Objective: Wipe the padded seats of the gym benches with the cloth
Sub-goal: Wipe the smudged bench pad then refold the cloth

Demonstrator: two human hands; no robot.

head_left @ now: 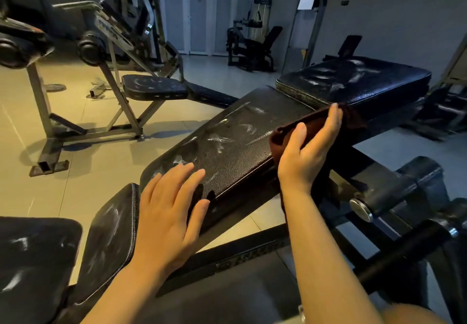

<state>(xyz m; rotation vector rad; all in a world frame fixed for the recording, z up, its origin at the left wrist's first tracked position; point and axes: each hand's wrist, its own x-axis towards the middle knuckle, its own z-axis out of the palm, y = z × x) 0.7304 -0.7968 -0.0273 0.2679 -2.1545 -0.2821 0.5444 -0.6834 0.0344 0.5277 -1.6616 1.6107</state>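
Observation:
A long black padded bench pad (pixel 235 141) runs diagonally across the middle, with pale smears on its surface. My right hand (pixel 308 149) presses a dark brown cloth (pixel 285 134) against the pad's right edge with straight fingers. My left hand (pixel 169 210) rests flat with spread fingers on the near end of the same pad. A thicker black seat pad (pixel 358 81) adjoins the far end. Two more black pads lie at the near left, one (pixel 111 242) beside my left wrist and another (pixel 35 255) at the corner.
A second bench (pixel 154 87) on a grey steel frame stands at the left on the tiled floor (pixel 83 172). Black roller pads (pixel 417 184) and frame bars sit at the right. Weight machines (pixel 250 45) stand at the back near white doors.

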